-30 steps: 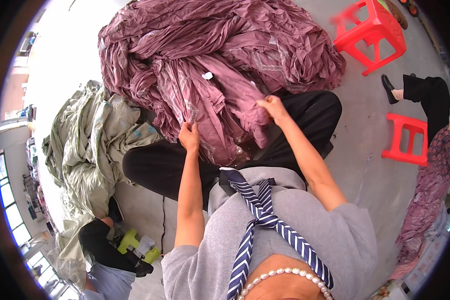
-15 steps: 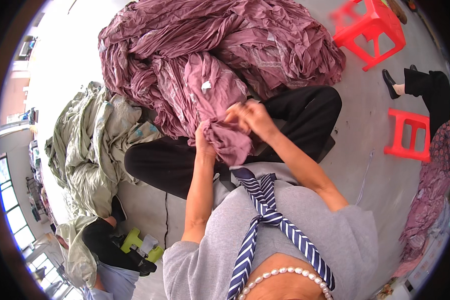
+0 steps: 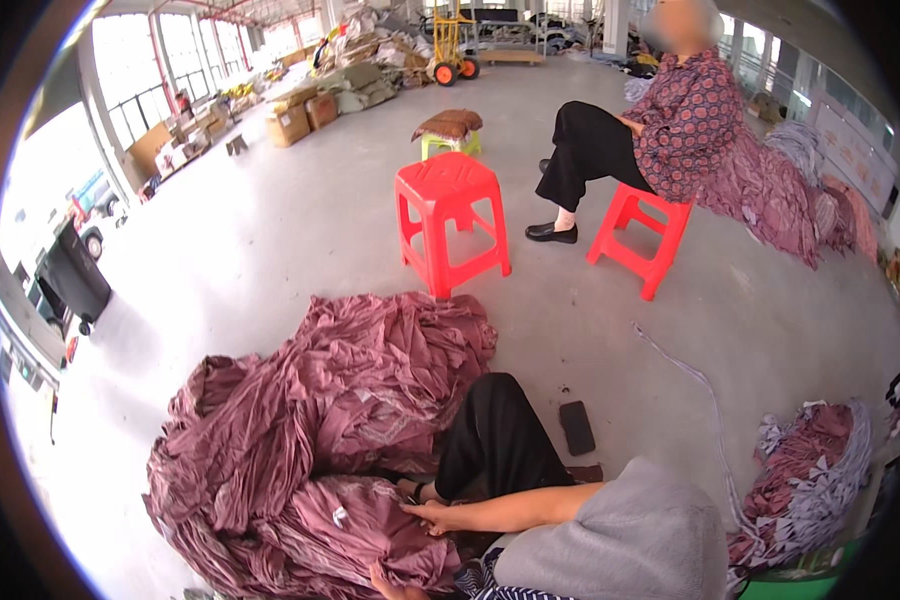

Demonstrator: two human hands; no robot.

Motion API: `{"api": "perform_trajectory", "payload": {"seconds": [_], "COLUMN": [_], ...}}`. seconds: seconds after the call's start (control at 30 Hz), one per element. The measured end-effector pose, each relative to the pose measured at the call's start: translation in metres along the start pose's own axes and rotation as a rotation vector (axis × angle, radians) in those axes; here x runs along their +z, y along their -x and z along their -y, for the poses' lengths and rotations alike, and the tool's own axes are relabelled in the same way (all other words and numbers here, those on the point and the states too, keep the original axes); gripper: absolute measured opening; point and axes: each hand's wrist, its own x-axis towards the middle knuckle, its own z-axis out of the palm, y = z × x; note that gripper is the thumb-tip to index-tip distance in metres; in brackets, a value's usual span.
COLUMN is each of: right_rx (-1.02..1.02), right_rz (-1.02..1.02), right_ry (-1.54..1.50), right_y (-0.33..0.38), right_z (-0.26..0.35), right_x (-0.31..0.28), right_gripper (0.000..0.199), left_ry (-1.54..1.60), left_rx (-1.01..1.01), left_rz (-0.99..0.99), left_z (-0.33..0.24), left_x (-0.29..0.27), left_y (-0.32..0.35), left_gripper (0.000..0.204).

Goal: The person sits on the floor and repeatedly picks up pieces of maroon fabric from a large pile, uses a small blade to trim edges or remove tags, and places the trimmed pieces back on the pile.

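A large heap of mauve fabric [image 3: 260, 440] with pale printed bands lies in front of me and reaches over my lap. At the lower edge my left hand [image 3: 394, 586] is closed on a fold of this fabric; much of the hand is cut off. My right hand [image 3: 432, 516] is beside it, fingers stretched out over the fabric near a small white tag [image 3: 339, 516]. Nothing shows in the right hand. My bent black-trousered leg [image 3: 500, 440] borders the heap on the right.
Beyond the heap stands a red plastic stool [image 3: 450, 215]. A person [image 3: 680, 130] sits on another red stool [image 3: 640, 240]. A dark phone-like slab [image 3: 576, 428] lies on the floor by my knee. Fabric strips [image 3: 805, 480] are piled at right, with a long cord [image 3: 705, 385] trailing from them.
The view has swung up and to the right, showing more of the room. My right hand was bent close over the bunched fabric; now its fingers are stretched out. The left hand stays on the fabric.
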Motion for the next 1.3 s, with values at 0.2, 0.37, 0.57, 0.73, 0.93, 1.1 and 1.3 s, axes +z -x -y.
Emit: {"api": "perform_trajectory", "payload": {"seconds": [0.2,0.37,0.57,0.73,0.93,1.1,1.3], "right_rx": [-0.357,-0.623,-1.337,-1.516,-1.639,-1.712,-1.467], "right_rz": [0.232,0.659,0.304,0.362,0.713,0.444,0.616], "right_ry": [0.195,0.230,0.509,0.508,0.818,0.773,0.887], "right_y": [-0.010,0.146,0.154,0.162,0.177,0.190,0.124], "right_z": [0.019,0.032,0.050,0.064,0.045,0.071,0.055], "right_x": [0.001,0.018,0.027,0.031,0.063,0.051,0.032], "right_gripper": [0.015,0.016,0.018,0.023,0.038,0.052,0.050], "left_ry": [-0.344,-0.789,-1.423,-1.416,-1.098,-0.845,-0.607], "left_rx": [0.090,0.247,0.255,0.608,0.718,0.625,0.548], "left_rz": [-0.041,-0.170,-0.236,-0.026,0.068,-0.017,-0.125], "left_z": [-0.013,-0.026,-0.032,-0.049,-0.062,-0.074,-0.082], "left_x": [0.025,-0.004,-0.046,-0.023,0.044,0.045,0.030], "left_y": [0.002,0.003,0.003,0.025,0.044,0.035,0.025], "left_gripper": [0.050,0.055,0.064,0.078,0.078,0.072,0.065]}}
